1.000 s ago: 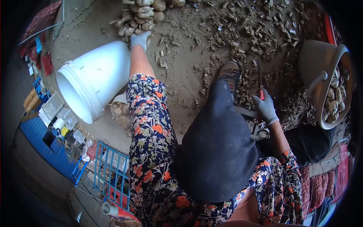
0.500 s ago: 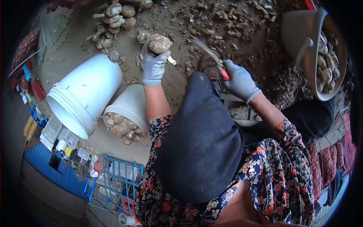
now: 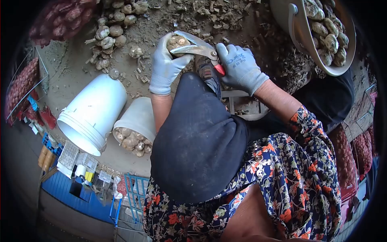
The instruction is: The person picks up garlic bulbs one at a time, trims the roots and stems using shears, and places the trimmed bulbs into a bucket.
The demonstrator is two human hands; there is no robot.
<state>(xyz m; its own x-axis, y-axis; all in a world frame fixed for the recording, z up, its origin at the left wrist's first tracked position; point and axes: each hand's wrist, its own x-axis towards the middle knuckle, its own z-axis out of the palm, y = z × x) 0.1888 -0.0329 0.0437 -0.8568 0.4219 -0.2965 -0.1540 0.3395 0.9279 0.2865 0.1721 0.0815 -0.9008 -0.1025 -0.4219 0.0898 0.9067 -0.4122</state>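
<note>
Outdoor produce-trimming yard: dirt ground (image 3: 72, 68), trimmings (image 3: 225, 16) strewn beyond large white bucket (image 3: 96, 109); loose bulbs (image 3: 109, 30) heaped behind it; bulb-filled small bucket (image 3: 139, 117) beside it; red mesh sacks (image 3: 60, 18) beyond.

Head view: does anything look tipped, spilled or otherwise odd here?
The larger white plastic bucket and the smaller white plastic bucket appear to lie on their sides on the dirt ground. The larger looks empty; the smaller is packed with brown bulbs. Dry trimmings litter the ground.
</note>
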